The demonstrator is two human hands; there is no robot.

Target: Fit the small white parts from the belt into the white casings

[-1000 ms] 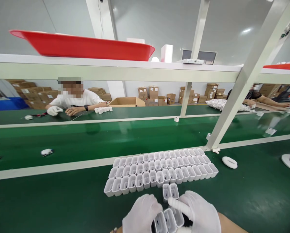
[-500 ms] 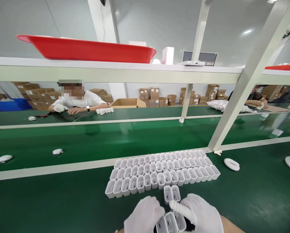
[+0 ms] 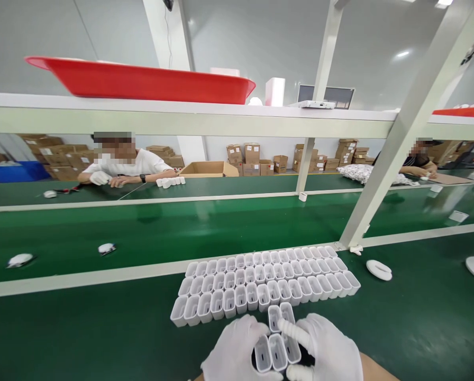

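My gloved left hand (image 3: 237,350) presses against the left side of a short row of three open-topped white plastic cases (image 3: 277,351). From the other side my gloved right hand (image 3: 327,346) closes on the same row, its index finger reaching over the rightmost case. The row is squeezed between both hands, close to the worktop. Just beyond it stand two more white cases (image 3: 274,316), touching the row or nearly so. Farther back, several identical white cases (image 3: 217,302) stand in three long, tight rows, open ends up.
A green conveyor (image 3: 205,225) runs behind the worktop, carrying small white parts (image 3: 107,248). A slanted post (image 3: 374,180) rises at the right, near a white ring-shaped part (image 3: 379,270). A red tray (image 3: 149,82) sits on the overhead shelf. Two people work across the belt.
My hands have pushed the three cases slightly forward, up to the two standing cases. On the belt, the small white parts have moved to the right.
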